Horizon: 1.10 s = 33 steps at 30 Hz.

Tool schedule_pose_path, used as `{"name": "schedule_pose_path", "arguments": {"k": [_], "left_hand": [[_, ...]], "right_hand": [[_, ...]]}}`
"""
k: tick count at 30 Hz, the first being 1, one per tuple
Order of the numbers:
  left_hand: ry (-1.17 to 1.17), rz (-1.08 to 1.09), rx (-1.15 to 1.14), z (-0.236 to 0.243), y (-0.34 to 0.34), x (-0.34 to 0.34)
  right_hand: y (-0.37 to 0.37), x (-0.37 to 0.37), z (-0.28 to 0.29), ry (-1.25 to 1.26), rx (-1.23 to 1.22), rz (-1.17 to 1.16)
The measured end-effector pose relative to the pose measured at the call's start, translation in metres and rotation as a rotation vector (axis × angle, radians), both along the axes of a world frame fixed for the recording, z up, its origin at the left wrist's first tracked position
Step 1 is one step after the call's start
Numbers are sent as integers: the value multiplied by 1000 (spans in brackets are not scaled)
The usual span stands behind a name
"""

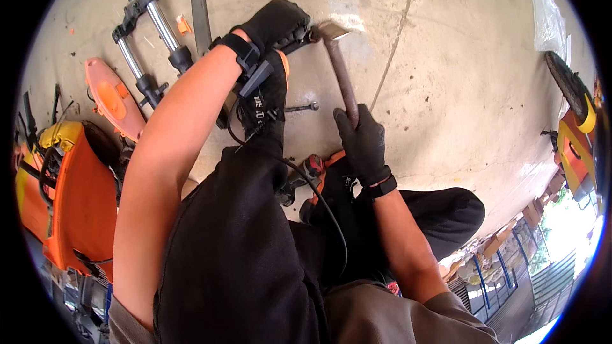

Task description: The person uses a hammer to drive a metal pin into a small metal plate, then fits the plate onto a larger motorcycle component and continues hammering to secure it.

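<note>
My right hand (363, 146), in a black glove, is wrapped around the handle of a hammer (342, 76). The worn metal head of that hammer is at the end of a dark tubular metal part (297, 44); whether they touch I cannot tell. Gloved in black too, my left hand (275, 24) is closed on this part, just beyond the toe of my black shoe (271, 99). Its fingers hide much of the part. A small wrench (302, 107) lies on the floor between my feet, near a red and grey power tool (309, 169).
Fork tubes (162, 27) and a long dark-handled tool (199, 9) lie at the far left. Orange body panels (80, 197) stand at the left. A thin black cable (322, 200) runs over my legs. At the right are a tyre (566, 86) and clear plastic (547, 16).
</note>
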State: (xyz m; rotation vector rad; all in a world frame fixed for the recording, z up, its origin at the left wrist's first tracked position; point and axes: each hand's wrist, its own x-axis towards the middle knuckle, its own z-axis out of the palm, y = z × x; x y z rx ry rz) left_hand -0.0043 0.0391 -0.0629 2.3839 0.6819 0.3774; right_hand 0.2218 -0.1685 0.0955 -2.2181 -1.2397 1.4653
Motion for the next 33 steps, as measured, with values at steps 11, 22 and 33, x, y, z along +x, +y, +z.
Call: {"name": "schedule_pose_path", "arguments": {"k": [11, 22, 33], "left_hand": [[-101, 456, -1309, 41, -15, 8], [-142, 454, -1440, 25, -12, 12], [183, 56, -415, 17, -8, 16]], "right_hand": [[-3, 2, 8, 71, -3, -183], [-16, -4, -6, 45, -54, -93], [-21, -8, -15, 48, -83, -85]]}}
